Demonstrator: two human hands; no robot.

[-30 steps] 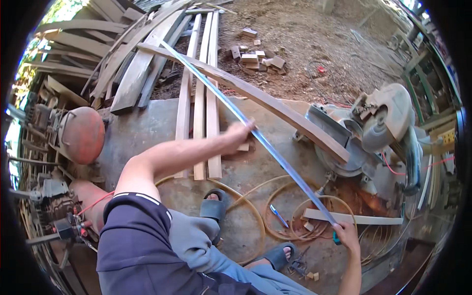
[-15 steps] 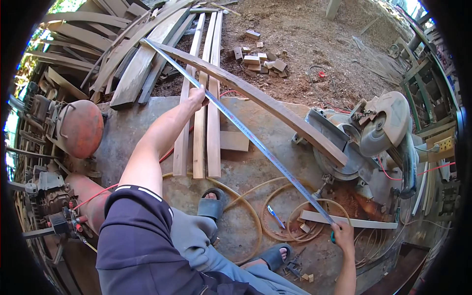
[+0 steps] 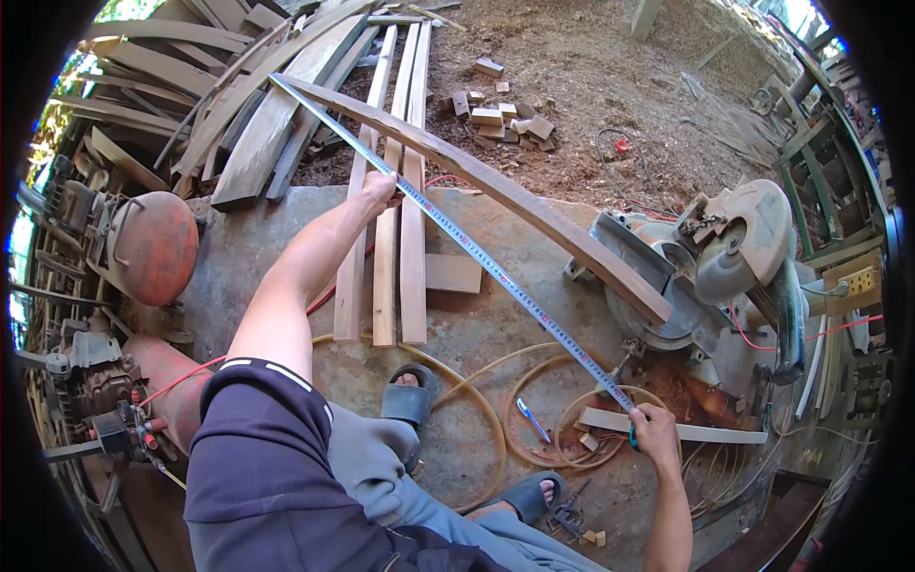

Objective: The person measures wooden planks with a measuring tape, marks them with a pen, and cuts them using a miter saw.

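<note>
A long metal tape measure (image 3: pixel 515 290) is stretched diagonally from the upper left down to the lower right, its numbered face turned up. My left hand (image 3: pixel 378 187) is closed around the blade partway along, above several narrow boards (image 3: pixel 413 238). At the lower right my right hand (image 3: pixel 654 429) is closed on the case end of the tape; a bit of teal shows beside its fingers, and the rest is hidden. A long wooden plank (image 3: pixel 505 195) slants alongside the tape, its near end lying over the base of a miter saw (image 3: pixel 729 257). The tape's far tip is near the plank's far end.
A red compressor tank (image 3: pixel 157 248) stands at the left. Stacked planks (image 3: pixel 276 143) fill the upper left. Small wood blocks (image 3: pixel 505 122) lie on the sawdust. A coiled hose (image 3: pixel 510 419), a blue-and-white pen (image 3: pixel 533 420) and a pale strip (image 3: pixel 686 432) are on the floor.
My right hand has shifted a little left and upward with the tape's case end. The blade has rolled so its numbers show more plainly, and its far tip has moved slightly left.
</note>
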